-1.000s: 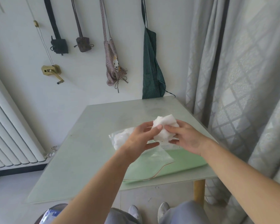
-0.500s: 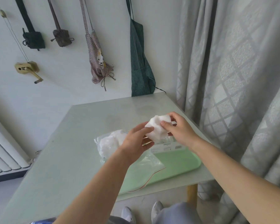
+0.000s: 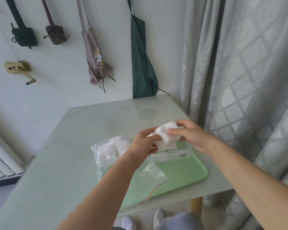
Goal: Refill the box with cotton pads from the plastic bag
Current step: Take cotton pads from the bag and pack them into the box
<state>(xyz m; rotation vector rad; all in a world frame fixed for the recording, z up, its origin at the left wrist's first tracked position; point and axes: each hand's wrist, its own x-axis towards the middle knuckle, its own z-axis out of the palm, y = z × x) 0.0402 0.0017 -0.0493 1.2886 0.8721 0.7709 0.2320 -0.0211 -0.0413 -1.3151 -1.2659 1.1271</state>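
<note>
A bunch of white cotton pads (image 3: 166, 132) is held between both hands above the box. My left hand (image 3: 144, 141) pinches the bunch's left side and my right hand (image 3: 190, 134) grips its right side. Right under them a clear plastic box (image 3: 170, 154) with a white label stands on a green tray (image 3: 183, 171). The clear plastic bag (image 3: 113, 151), with a red strip along its mouth, lies to the left, half on the tray, with more white pads inside. My left forearm hides part of the bag.
The tray sits at the front right of a pale glass-topped table (image 3: 73, 155). A grey curtain (image 3: 239, 72) hangs close on the right. Aprons and pouches (image 3: 96, 52) hang on the wall behind, and a radiator (image 3: 0, 165) stands at the left.
Both hands have carried the bunch of pads to the right, away from the bag and over the box. The camera has turned right and down.
</note>
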